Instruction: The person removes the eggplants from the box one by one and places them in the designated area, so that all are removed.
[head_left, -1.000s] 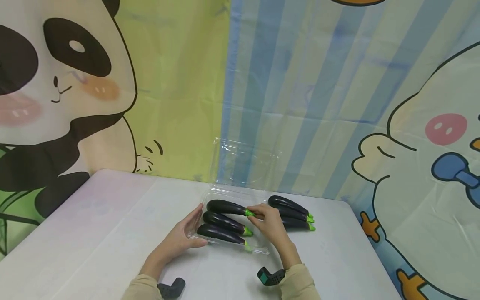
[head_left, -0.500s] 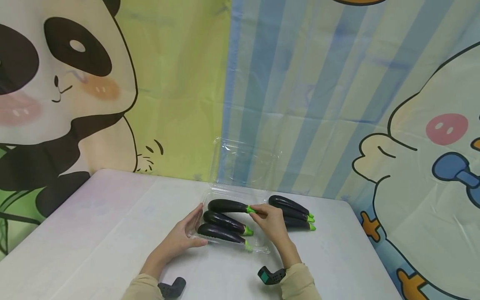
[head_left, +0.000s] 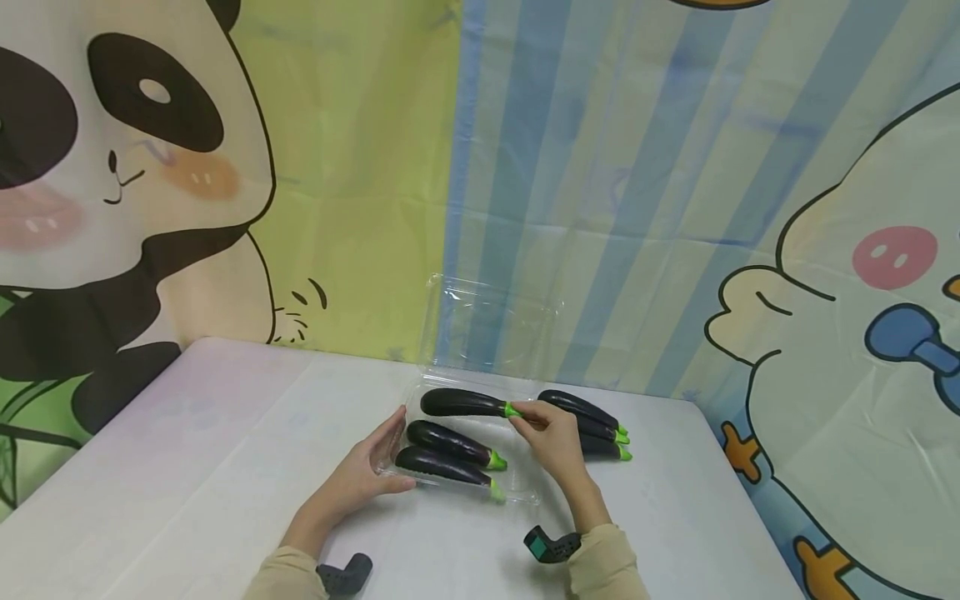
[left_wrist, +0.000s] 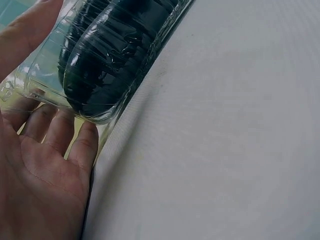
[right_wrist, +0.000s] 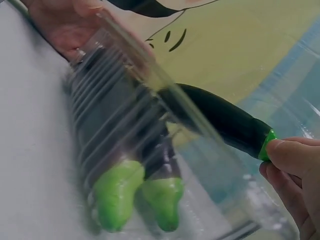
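My right hand pinches the green stem end of a dark purple eggplant. In the right wrist view, that eggplant is raised above the wall of a clear plastic box. Two other eggplants lie side by side in the clear box, their green ends toward the right. At the box's left end my left hand grips it, fingers along the outside and thumb at the front. The left wrist view shows the fingers against the box's end wall.
The box's clear hinged lid stands up at the back, near the patterned curtain. Just right of the box, several eggplants lie together on the white table. My right forearm passes in front of them.
My right hand has lifted the rear eggplant by its stem, moving it up and slightly right, apart from the two others. The left hand has stayed on the box.
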